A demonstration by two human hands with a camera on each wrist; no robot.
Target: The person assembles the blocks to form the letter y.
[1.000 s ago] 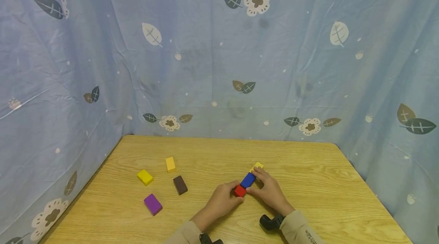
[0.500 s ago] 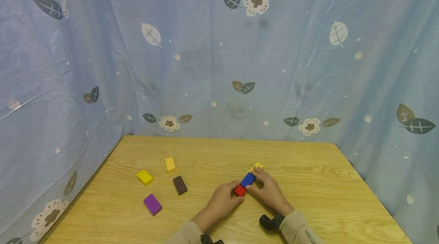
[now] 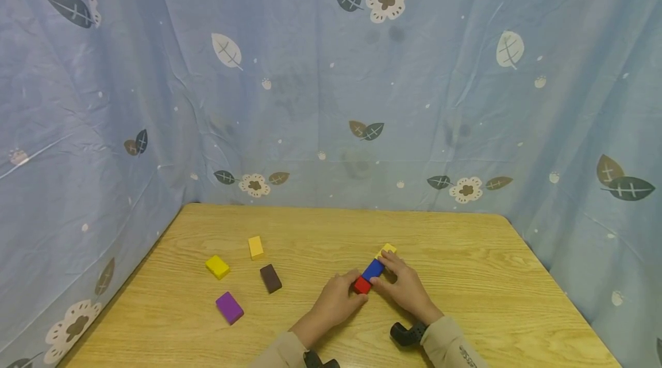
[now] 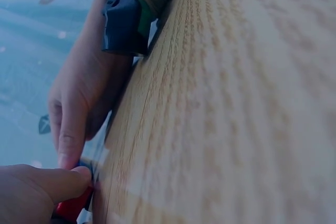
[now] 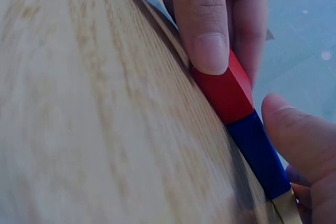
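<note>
Blue cloth [image 3: 331,86] printed with leaves and flowers hangs behind and beside a wooden tabletop [image 3: 465,276], where a purple block [image 3: 230,307], a brown block [image 3: 270,278] and two loose yellow blocks [image 3: 217,266] [image 3: 256,246] lie scattered at the left. Near the middle, a red block [image 3: 361,284], a blue block [image 3: 373,269] and a yellow block [image 3: 386,250] lie end to end in a touching row. The left hand [image 3: 336,301] pinches the red block's near end with curled fingers, while the right hand [image 3: 405,286] pinches the blue block, its thumb on the side and fingertips near the yellow block.
</note>
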